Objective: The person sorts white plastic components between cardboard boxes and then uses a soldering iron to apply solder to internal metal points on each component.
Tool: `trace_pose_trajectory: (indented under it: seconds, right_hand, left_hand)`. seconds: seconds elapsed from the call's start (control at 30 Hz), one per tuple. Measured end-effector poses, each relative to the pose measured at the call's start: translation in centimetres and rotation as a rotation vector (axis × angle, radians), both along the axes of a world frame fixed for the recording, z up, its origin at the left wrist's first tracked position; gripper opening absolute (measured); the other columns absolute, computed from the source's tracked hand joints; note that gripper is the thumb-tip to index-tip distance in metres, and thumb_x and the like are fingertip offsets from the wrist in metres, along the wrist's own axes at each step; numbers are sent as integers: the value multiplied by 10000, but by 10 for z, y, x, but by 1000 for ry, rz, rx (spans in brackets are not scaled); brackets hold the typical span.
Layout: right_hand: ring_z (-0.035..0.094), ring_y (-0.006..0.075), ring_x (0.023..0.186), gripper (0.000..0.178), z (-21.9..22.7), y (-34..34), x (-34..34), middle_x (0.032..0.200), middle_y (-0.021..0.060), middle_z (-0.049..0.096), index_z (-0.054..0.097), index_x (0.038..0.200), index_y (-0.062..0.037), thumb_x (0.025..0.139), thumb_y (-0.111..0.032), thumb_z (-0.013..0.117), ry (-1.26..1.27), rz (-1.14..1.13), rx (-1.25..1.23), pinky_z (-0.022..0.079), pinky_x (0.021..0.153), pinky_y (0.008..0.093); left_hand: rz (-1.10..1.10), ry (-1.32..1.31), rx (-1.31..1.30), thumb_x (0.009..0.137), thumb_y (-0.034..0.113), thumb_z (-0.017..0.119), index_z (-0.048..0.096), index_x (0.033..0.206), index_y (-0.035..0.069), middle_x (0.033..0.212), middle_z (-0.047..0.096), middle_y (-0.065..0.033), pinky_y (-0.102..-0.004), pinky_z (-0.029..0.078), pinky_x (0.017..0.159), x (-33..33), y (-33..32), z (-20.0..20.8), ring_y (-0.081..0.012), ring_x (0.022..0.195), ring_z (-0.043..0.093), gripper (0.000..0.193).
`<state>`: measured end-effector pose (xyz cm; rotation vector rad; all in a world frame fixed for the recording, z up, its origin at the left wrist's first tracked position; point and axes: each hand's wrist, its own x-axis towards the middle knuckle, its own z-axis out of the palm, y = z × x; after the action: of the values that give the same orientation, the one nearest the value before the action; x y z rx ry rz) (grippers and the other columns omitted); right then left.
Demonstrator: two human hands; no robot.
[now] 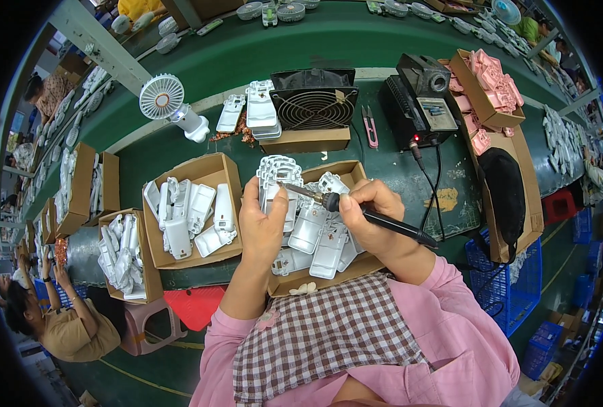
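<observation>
Checked apron (322, 332) fills the bottom centre, before a green surface (389, 186), with a co-worker (77, 329) at lower left. One cardboard box (199, 260) lies left of centre, a white fan (162, 98) upper left. Mid-frame, the right grip (383, 220) is wrapped round a soldering iron (399, 228) slanting from lower right, tip toward upper left; the left grip (261, 224) pinches a white casing (277, 167).

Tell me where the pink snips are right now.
In the head view, the pink snips lie on the green bench right of centre, between the black fan and the black soldering station.
</observation>
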<state>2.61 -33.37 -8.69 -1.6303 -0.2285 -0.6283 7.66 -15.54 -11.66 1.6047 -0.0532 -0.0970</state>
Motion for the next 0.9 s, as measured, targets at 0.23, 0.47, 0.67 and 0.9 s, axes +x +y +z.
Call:
trace_pose_trajectory:
  seconds: [0.23, 0.47, 0.67, 0.9]
  right_hand:
    - [476, 91, 507, 143, -1, -2, -1, 617, 50, 551, 514, 779, -30, 803, -9, 653, -42, 2, -4, 360, 453, 238]
    - [482, 91, 508, 145, -8, -7, -2, 624, 57, 560, 495, 817, -34, 821, -21, 640, -189, -7, 63, 372, 460, 235]
    - [480, 92, 507, 144, -6, -7, -4, 629, 61, 564, 497, 816, -36, 821, -25, 641, -172, -17, 60, 373, 458, 233]
    - [476, 91, 497, 143, -5, -5, -2, 608, 55, 556, 511, 789, -36, 807, -22, 652, -142, -5, 29, 363, 448, 233]
  left_hand:
    - [-6, 82, -87, 884, 154, 602, 493, 1167, -37, 995, 590, -84, -249, 466, 759, 0, 1, 5, -111, 867, 558, 358]
    - [-202, 269, -533, 806, 37, 580, 468, 1165, -3, 1033, 609, -126, -299, 562, 684, -1, 3, 16, -179, 858, 629, 378]
    - [-219, 340, -756, 810, -16, 569, 394, 1249, 0, 1174, 535, -124, -307, 439, 927, 0, 2, 21, -188, 1054, 553, 473]
    - [-29, -1, -417, 858, 17, 561, 372, 1259, -8, 1171, 523, -110, -299, 471, 867, -2, -1, 9, -150, 1030, 539, 444]
